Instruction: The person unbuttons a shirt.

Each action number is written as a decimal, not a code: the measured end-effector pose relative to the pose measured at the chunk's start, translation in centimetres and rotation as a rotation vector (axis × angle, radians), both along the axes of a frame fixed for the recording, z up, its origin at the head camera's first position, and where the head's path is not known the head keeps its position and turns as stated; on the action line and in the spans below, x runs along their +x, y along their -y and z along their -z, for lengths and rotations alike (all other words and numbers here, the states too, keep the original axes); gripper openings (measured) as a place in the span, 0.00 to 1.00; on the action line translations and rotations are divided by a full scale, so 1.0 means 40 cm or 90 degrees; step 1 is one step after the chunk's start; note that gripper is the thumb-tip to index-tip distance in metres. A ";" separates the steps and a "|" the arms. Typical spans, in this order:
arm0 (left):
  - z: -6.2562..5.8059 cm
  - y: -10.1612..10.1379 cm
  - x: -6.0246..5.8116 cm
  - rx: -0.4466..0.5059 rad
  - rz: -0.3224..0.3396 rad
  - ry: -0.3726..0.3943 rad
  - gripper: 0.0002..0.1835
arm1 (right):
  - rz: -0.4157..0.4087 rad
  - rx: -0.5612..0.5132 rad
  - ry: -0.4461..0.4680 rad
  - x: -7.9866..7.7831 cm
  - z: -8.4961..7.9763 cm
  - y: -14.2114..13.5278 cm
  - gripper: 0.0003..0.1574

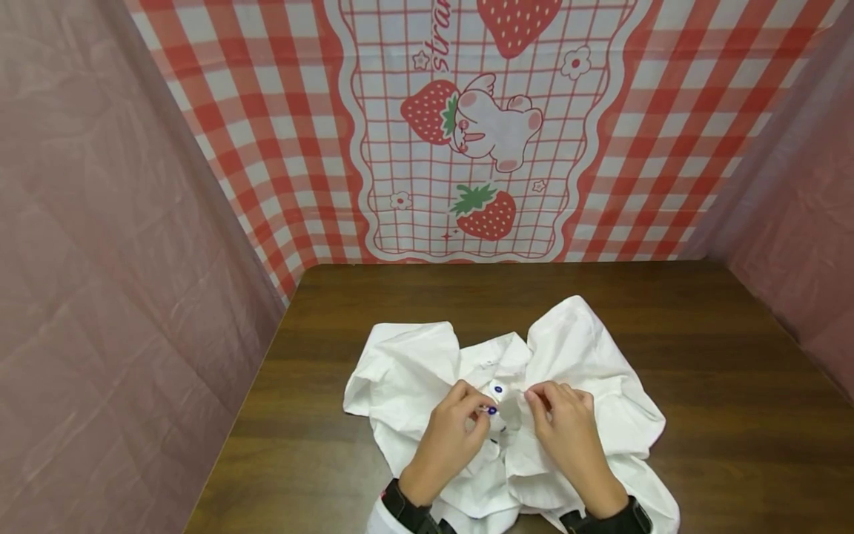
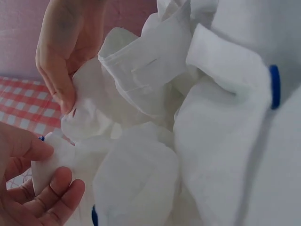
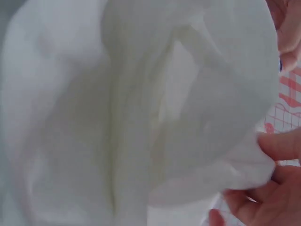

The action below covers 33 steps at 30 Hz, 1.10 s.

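A white shirt [image 1: 410, 371] with blue buttons lies crumpled on the wooden table, its front strips raised between the hands. My left hand [image 1: 450, 430] pinches one front edge between thumb and fingers, right beside a blue button [image 1: 491, 410]. Just above it on the cloth shows a second blue button [image 1: 498, 389]. The opposite front edge is pinched by the thumb and fingers of my right hand [image 1: 567, 423], a short way to the right. In the left wrist view, a slit [image 2: 145, 66] shows in a raised fold of the shirt.
Under the shirt is the brown wooden table [image 1: 300, 437]. A red-and-white checked cloth [image 1: 280, 111] with strawberry prints hangs behind it. Pinkish curtains [image 1: 120, 259] flank both sides. Each wrist wears a black strap [image 1: 403, 508].
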<state>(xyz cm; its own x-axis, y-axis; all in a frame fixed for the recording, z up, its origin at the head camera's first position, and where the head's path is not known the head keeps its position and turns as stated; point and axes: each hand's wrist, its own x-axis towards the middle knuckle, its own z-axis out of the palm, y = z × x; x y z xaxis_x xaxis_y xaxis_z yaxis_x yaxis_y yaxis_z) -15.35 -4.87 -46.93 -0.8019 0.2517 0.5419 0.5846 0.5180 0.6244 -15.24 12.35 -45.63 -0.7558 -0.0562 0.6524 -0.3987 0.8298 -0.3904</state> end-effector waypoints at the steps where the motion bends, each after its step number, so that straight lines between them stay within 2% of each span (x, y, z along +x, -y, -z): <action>1: 0.001 0.002 0.002 0.004 0.001 -0.002 0.09 | 0.007 0.013 0.015 0.004 -0.002 -0.003 0.05; 4: 0.006 0.008 0.006 0.016 0.004 -0.006 0.11 | 0.027 0.043 0.057 0.018 -0.006 -0.010 0.06; 6: 0.009 0.012 0.009 0.022 0.006 -0.006 0.10 | 0.027 0.046 0.061 0.024 -0.009 -0.008 0.06; 11: 0.011 0.017 0.017 0.033 0.013 -0.005 0.09 | -0.037 0.038 -0.006 0.023 -0.020 0.014 0.15; 15: 0.011 0.020 0.023 0.033 0.019 -0.001 0.09 | -0.071 0.104 -0.016 0.009 -0.024 0.034 0.19; 19: 0.013 0.022 0.027 0.028 0.022 0.004 0.08 | -0.065 0.176 -0.003 -0.008 -0.015 0.044 0.20; 23: 0.015 0.026 0.030 0.024 0.020 -0.005 0.09 | -0.047 0.208 -0.017 -0.023 -0.002 0.044 0.22; 28: 0.017 0.032 0.037 0.010 0.023 -0.008 0.10 | -0.052 0.210 -0.033 -0.034 0.002 0.043 0.18; 33: 0.016 0.038 0.043 -0.041 0.027 -0.011 0.10 | -0.058 0.209 -0.056 -0.043 0.001 0.044 0.11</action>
